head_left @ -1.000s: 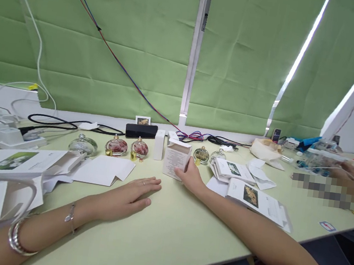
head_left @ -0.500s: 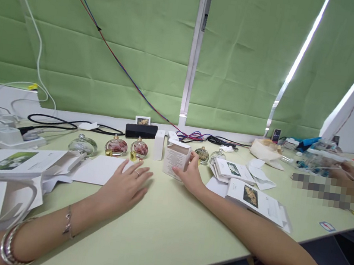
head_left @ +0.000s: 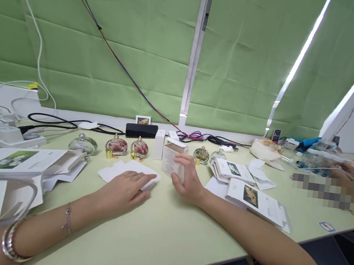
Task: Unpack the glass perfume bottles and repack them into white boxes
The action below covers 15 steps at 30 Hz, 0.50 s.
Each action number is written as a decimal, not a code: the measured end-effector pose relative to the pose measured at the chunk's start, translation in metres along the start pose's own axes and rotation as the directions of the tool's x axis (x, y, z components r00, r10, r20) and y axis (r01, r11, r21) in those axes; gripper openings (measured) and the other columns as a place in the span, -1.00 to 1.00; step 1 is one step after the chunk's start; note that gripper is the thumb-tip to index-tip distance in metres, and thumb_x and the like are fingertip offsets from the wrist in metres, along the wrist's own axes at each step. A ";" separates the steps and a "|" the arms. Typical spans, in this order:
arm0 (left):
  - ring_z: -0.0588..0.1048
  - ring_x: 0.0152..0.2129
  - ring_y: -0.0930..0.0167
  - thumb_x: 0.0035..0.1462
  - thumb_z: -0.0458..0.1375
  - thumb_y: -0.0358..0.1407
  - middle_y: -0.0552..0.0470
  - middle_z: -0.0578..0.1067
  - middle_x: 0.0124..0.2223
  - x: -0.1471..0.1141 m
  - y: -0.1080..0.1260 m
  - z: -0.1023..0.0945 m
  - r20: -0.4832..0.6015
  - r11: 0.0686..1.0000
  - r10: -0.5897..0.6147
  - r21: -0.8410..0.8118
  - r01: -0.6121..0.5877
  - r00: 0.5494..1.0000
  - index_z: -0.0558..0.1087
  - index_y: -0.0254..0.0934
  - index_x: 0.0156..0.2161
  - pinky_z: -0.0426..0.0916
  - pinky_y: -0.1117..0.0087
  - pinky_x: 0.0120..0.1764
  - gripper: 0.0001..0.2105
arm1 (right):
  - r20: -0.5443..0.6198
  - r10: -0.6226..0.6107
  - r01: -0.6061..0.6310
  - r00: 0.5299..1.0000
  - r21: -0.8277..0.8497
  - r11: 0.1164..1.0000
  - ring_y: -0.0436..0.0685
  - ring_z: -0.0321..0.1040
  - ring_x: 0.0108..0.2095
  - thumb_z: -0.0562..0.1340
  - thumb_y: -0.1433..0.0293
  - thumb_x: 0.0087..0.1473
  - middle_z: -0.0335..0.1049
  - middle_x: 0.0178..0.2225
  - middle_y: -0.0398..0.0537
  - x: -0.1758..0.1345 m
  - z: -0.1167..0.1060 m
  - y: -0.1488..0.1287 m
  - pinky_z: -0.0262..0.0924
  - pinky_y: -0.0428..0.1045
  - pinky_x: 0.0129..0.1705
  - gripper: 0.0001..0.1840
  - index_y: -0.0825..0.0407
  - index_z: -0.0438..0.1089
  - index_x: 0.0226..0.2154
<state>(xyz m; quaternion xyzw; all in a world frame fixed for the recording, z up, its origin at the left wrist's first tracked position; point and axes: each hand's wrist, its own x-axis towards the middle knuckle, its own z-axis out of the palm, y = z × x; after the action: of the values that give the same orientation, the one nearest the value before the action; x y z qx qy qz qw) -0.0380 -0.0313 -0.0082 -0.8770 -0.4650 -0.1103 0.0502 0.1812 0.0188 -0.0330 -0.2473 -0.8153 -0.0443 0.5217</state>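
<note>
My left hand (head_left: pixel 127 189) has its fingers over a white sheet of paper (head_left: pixel 111 171), smeared by motion, with the edge curling up near the thumb. A small white box (head_left: pixel 169 160) stands upright in the middle of the table, its top open and fine print on its front. My right hand (head_left: pixel 190 180) is just at the right of this box, fingers apart and holding nothing; its fingertips overlap the box face. Two round perfume bottles with pink flowers (head_left: pixel 116 145) stand behind my left hand, with small gold caps (head_left: pixel 133 155) before them.
Left lie flattened white cartons (head_left: pixel 26 160) and a power strip (head_left: pixel 19 140). A phone (head_left: pixel 141 131) and a narrow white box (head_left: pixel 158 145) stand at the back. Right are more bottles (head_left: pixel 201 154), printed cartons (head_left: pixel 253 199) and a cream bag (head_left: pixel 265 152). Another person's hands (head_left: pixel 344 174) are far right.
The white paper has slid right with my left hand, its edge now curled under the fingers. My right hand has let go of the box and spread its fingers.
</note>
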 end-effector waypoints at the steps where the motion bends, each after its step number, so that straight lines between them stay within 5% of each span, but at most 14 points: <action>1: 0.44 -0.08 0.18 0.22 -0.10 -0.15 -0.14 0.46 0.01 -0.001 0.004 -0.001 0.006 0.996 0.074 -0.042 -0.074 0.997 0.29 -0.22 0.11 0.31 0.17 -0.07 -0.59 | 0.053 -0.017 0.017 0.998 0.001 1.000 0.24 0.11 0.09 0.05 0.38 0.04 0.13 0.00 0.14 0.000 0.000 -0.003 0.04 0.23 0.12 -0.58 -0.01 0.04 0.00; 5: 0.45 -0.09 0.26 0.22 -0.12 -0.27 -0.07 0.44 0.06 -0.004 0.011 -0.002 -0.021 0.964 0.224 -0.143 -0.225 0.974 0.25 -0.17 0.13 0.30 0.22 -0.04 -0.62 | 0.160 0.014 -0.006 0.987 -0.050 0.999 0.29 0.08 0.12 0.07 0.38 0.02 0.15 0.02 0.15 0.000 -0.003 -0.007 -0.02 0.27 0.13 -0.57 0.00 0.13 -0.01; 10: 0.37 0.03 0.15 0.22 -0.15 -0.19 -0.19 0.39 0.11 0.002 -0.004 0.009 -0.150 0.992 -0.084 -0.110 0.067 0.985 0.18 -0.33 0.17 0.26 0.14 0.02 -0.55 | 0.251 -0.078 0.079 0.965 0.010 0.997 0.21 0.22 -0.01 0.02 0.42 0.07 0.27 -0.07 0.13 0.002 -0.006 -0.006 0.15 0.17 0.03 -0.66 0.02 0.22 -0.06; 15: 0.43 -0.05 0.15 0.23 -0.17 -0.07 -0.20 0.38 0.11 0.004 -0.014 0.013 -0.099 0.966 -0.243 -0.111 0.232 0.965 0.17 -0.34 0.15 0.34 0.19 -0.12 -0.50 | 0.543 -0.014 0.047 0.839 -0.048 0.998 0.20 0.27 -0.08 0.02 0.31 0.18 0.32 -0.07 0.15 0.002 -0.002 -0.017 0.25 0.11 -0.04 -0.65 0.11 0.24 -0.04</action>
<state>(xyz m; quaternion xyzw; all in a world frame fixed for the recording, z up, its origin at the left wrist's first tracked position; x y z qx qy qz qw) -0.0462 -0.0179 -0.0200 -0.8087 -0.5573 -0.1873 0.0195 0.1744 0.0042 -0.0269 -0.2522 -0.9317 -0.0049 0.2613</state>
